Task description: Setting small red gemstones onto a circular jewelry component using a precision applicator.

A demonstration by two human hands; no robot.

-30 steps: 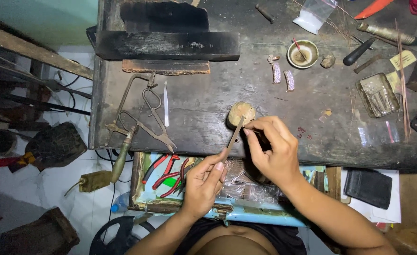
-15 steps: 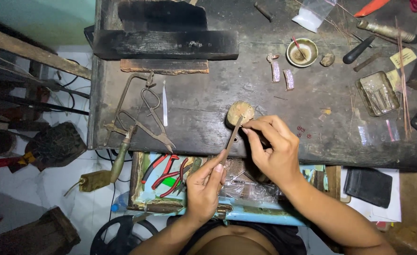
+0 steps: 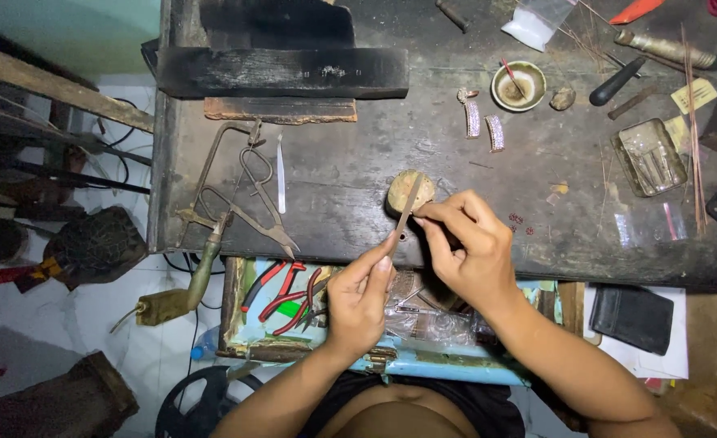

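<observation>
A thin flat metal file [image 3: 408,208] is held at its lower end by my left hand [image 3: 362,294], its tip slanting up over a small round tan block [image 3: 408,191] on the dark workbench [image 3: 334,186]. My right hand [image 3: 465,247] is just right of the file, fingertips pinched on something tiny pressed against it; the piece itself is too small to make out. Both hands hover at the bench's front edge, above an open drawer.
Shears [image 3: 249,199] and tweezers [image 3: 281,164] lie at the left. A small bowl [image 3: 518,85], two jewelled strips [image 3: 484,128], a metal tray [image 3: 649,157] and thin rods sit at the right. The drawer [image 3: 245,312] holds red-handled pliers [image 3: 281,292]. A torch [image 3: 184,288] hangs left.
Both hands have stayed at the same spot; the file has shifted slightly along the pinched piece.
</observation>
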